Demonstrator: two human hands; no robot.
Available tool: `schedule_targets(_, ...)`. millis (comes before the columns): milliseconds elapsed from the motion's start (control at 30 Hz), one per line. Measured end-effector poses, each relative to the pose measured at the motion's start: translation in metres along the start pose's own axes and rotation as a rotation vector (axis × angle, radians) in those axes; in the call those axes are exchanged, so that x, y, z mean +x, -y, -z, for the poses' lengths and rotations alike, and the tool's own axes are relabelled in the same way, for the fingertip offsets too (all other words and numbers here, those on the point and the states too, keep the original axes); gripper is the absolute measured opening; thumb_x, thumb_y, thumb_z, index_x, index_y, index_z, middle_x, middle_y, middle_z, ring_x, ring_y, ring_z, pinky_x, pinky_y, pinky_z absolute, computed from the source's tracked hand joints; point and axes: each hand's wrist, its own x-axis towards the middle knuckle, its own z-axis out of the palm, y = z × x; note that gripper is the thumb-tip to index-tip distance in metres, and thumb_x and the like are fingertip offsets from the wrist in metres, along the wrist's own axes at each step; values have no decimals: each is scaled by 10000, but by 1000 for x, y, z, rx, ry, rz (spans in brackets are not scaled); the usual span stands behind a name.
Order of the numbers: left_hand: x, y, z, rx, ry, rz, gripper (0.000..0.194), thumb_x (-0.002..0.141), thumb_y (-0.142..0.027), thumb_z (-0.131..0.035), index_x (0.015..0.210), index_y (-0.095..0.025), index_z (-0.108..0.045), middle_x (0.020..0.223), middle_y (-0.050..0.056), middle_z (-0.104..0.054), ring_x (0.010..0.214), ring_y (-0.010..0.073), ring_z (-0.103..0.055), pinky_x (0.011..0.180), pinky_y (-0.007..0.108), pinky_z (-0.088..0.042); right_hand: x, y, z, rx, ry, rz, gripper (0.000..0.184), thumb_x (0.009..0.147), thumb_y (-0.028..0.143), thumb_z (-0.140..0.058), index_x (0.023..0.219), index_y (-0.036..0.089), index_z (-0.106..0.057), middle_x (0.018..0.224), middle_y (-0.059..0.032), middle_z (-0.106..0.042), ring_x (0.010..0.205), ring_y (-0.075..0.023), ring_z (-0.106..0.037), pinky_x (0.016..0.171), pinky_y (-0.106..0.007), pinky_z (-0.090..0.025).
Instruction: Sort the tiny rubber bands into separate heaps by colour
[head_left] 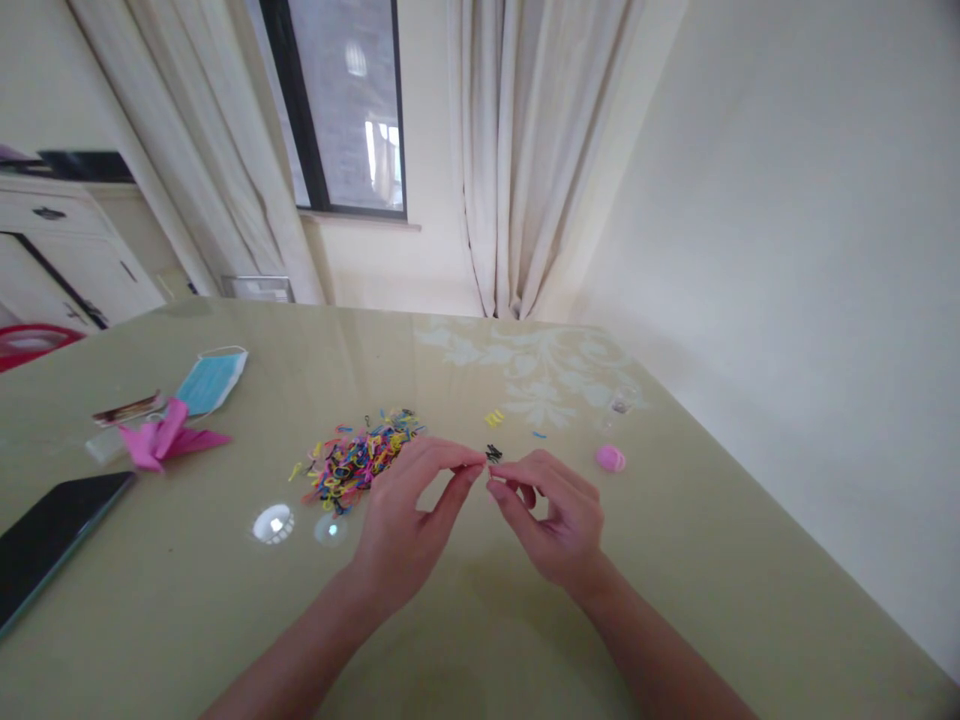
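Observation:
Both hands meet fingertip to fingertip above the middle of the table. My left hand (409, 515) is closed in a pinch of thumb and forefinger. Close beside it, my right hand (556, 510) pinches too, its other fingers curled in. Whatever lies between the fingertips is too small to make out. Left of my left hand is a loose heap of small multicoloured rubber bands (356, 465), partly covered by that hand. Just beyond the fingertips lies a small group of black bands (493, 453). Farther back are several yellow bands (493, 418) and one blue piece (539, 435).
To the right sit a round pink item (610, 459) and a small clear object (619, 405). At left are a pink folded-paper figure (169, 438), a blue face mask (213, 382) and a dark-screened phone or tablet (56, 535). A wall (825, 300) borders the glossy table (720, 580).

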Motion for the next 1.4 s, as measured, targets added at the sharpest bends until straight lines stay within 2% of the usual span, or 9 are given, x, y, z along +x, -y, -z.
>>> schedule_targets(233,-5,6,1,-135,82,124,83,991,-223,-687,1028,-244,-758,941,22,-773,880,160,-692,800,287,-526,4,4,0,4,-25,-31,144,960,90,-688,997,218,-744,700,10,-660,597,-125,-516,556,-274,-432)
schedule_targets(433,-6,11,2,-282,146,324,141,991,-359,-702,963,-240,-772,912,23,-757,885,165,-677,813,287,-514,8,3,4,-11,26,-90,129,1020,151,-634,923,207,-698,741,8,-631,641,-124,-527,592,-271,-420)
schedule_targets(633,-2,7,2,-622,246,450,189,967,-382,-736,903,-205,-758,857,26,-767,839,152,-697,791,257,-533,8,4,8,18,44,-94,149,1033,184,-632,898,211,-689,745,7,-630,647,-130,-529,602,-278,-412)
schedule_targets(733,0,7,0,-708,251,494,197,950,-376,-758,891,-188,-749,847,38,-772,831,156,-706,787,256,-546,7,4,9,43,52,-109,141,1033,206,-644,905,213,-703,746,4,-635,645,-131,-528,600,-280,-411)
schedule_targets(900,-2,11,-4,-694,226,521,221,921,-401,-786,875,-188,-750,825,34,-770,807,152,-694,768,251,-538,8,-3,10,80,89,-141,183,1036,268,-643,883,210,-724,726,-3,-650,632,-137,-521,598,-282,-419)
schedule_targets(1000,-6,16,-10,-658,226,521,249,916,-436,-780,873,-192,-747,822,33,-772,801,158,-688,768,264,-528,10,-15,14,33,41,-226,250,1052,317,-596,889,207,-751,701,-4,-643,627,-142,-555,598,-280,-428)
schedule_targets(1100,-11,23,-23,-532,267,500,252,908,-452,-769,871,-203,-765,818,28,-771,761,160,-657,734,277,-499,12,-36,22,-48,-135,-384,302,1046,383,-567,907,202,-764,671,0,-619,607,-149,-563,566,-272,-415)
schedule_targets(1267,-5,32,-66,-73,389,367,131,935,-328,-732,882,-250,-822,884,17,-799,849,194,-672,816,324,-465,13,-80,36,-107,-385,-546,355,973,481,-605,876,177,-761,625,18,-550,563,-148,-493,537,-272,-360)
schedule_targets(1400,8,40,-102,299,510,298,142,956,-323,-715,929,-255,-838,964,39,-819,962,252,-681,926,409,-434,10,-101,39,-108,-429,-620,402,943,520,-597,853,164,-761,598,21,-523,552,-153,-468,534,-283,-337)
